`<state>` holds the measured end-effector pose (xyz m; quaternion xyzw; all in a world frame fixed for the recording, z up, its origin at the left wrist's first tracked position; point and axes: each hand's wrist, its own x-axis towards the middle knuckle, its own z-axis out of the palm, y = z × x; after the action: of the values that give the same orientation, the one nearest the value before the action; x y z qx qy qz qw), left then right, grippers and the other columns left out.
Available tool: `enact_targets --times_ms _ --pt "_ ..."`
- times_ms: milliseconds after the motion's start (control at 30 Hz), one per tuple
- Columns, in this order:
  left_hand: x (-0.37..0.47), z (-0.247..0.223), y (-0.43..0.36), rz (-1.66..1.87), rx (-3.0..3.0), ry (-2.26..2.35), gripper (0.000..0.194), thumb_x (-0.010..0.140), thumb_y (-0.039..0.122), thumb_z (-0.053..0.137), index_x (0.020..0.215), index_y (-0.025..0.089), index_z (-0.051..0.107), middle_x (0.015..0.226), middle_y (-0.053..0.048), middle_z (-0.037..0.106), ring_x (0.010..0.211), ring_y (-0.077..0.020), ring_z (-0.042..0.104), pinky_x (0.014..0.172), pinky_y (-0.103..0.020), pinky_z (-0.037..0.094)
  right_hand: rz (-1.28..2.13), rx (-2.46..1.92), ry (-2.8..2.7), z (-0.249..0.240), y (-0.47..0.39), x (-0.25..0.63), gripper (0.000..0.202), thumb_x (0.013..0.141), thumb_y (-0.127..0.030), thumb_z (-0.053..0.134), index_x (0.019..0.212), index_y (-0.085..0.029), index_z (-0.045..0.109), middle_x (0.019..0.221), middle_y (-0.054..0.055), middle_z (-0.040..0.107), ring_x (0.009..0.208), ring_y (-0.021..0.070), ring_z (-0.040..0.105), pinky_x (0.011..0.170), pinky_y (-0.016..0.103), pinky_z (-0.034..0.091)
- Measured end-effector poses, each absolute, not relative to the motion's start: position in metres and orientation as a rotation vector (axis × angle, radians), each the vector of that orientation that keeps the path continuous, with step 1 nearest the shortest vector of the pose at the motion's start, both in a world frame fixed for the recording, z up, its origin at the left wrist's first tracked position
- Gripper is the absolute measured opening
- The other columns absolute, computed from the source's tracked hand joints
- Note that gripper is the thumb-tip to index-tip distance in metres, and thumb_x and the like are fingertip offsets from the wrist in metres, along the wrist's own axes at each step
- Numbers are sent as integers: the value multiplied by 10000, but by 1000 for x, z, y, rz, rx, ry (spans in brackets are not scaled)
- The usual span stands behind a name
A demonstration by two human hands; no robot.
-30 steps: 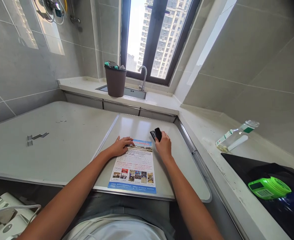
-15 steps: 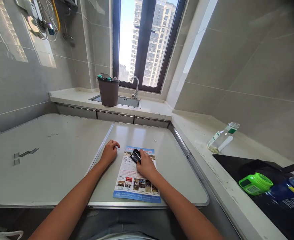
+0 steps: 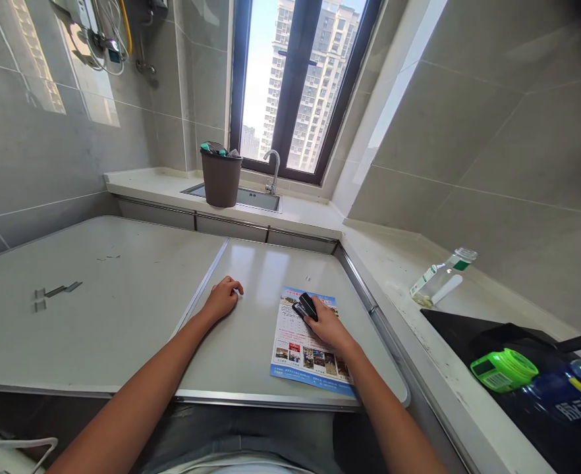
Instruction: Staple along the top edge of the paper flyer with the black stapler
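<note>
My right hand [image 3: 330, 326] grips a small black stapler [image 3: 303, 306], fingers wrapped around its near end. Beneath it lies a printed leaflet [image 3: 288, 332] with a blue header, blue footer and a row of photos. The stapler is over the leaflet's upper part; whether any paper sits in its jaws cannot be seen. To the left, my left hand [image 3: 222, 298] rests on the white tabletop [image 3: 241, 349] near the panel seam. Its fingers are loosely bent and somewhat apart, with nothing visible in them, and it does not touch the leaflet.
Grey staple strips [image 3: 63, 289] lie at the far left of the tabletop. A brown bin [image 3: 221, 179] stands by the sink [image 3: 255, 199]. On the right counter are a glass bottle [image 3: 441, 280], a green-lidded jar [image 3: 504, 370] and a black bag [image 3: 512, 332].
My right hand has shifted right, with the stapler held and the leaflet moved along under it. My left hand stays almost in place. The view has turned slightly.
</note>
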<state>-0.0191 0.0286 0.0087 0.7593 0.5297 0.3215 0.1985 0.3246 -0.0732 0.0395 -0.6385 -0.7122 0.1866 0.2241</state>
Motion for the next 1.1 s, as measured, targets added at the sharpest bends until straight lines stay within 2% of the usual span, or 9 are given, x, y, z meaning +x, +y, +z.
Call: enact_targets --times_ms 100,167,233,300,400,567,700,833,1100 --pt "-20 7 30 917 2130 1460 287 767 67 493 843 212 728 990 -43 599 831 -193 611 884 -356 480 836 -1696 -1996 54 -61 340 508 877 -523 692 1282 -223 633 1152 71 740 998 243 674 847 322 504" --pt "-20 4 31 930 2141 1456 297 760 60 491 864 214 724 983 -45 599 858 -204 619 891 -361 480 864 -1648 -1911 59 -45 349 534 889 -676 605 1096 -195 712 982 60 753 882 235 675 755 307 494" --pt "-21 2 32 931 2152 1467 315 763 47 481 888 216 716 983 -46 596 881 -209 625 906 -368 475 615 -1647 -1748 57 -27 354 620 930 -751 465 894 -182 709 814 55 717 774 224 649 701 307 461" --pt "-21 1 33 932 2160 1481 323 764 35 478 900 216 709 985 -48 595 900 -212 627 919 -374 470 280 -1664 -1647 49 -9 352 644 979 -735 375 833 -187 678 758 55 684 740 217 621 708 315 444" --pt "-22 2 33 929 2160 1483 320 765 28 477 902 214 699 979 -47 593 894 -209 624 926 -375 473 36 -1675 -1691 30 9 343 535 1038 -597 378 887 -184 683 891 90 694 881 233 618 826 333 458" --pt "-22 4 30 913 2162 1471 308 782 32 473 907 212 688 991 -47 591 888 -205 628 920 -367 480 -142 -1811 -1972 4 20 336 286 1026 -432 536 1101 -218 710 1218 120 653 1196 276 539 995 398 432" --pt "-21 6 29 889 2165 1490 316 792 27 466 916 212 691 989 -46 588 889 -203 627 918 -364 471 -196 -1929 -1997 -5 25 339 352 1047 -439 520 1293 -218 639 1395 132 584 1309 278 491 1088 439 403" --pt "-20 8 28 875 2159 1500 310 795 32 471 915 211 694 991 -47 586 879 -201 629 916 -362 473 -162 -1971 -2009 -10 29 341 454 1056 -485 486 1401 -203 571 1532 154 502 1439 289 406 1208 497 296" --pt "-20 7 28 877 2159 1493 314 788 23 471 911 210 690 990 -48 583 888 -202 627 932 -368 466 -12 -2037 -2009 -11 31 341 520 1074 -500 390 1480 -201 515 1597 164 459 1505 280 353 1242 531 235"
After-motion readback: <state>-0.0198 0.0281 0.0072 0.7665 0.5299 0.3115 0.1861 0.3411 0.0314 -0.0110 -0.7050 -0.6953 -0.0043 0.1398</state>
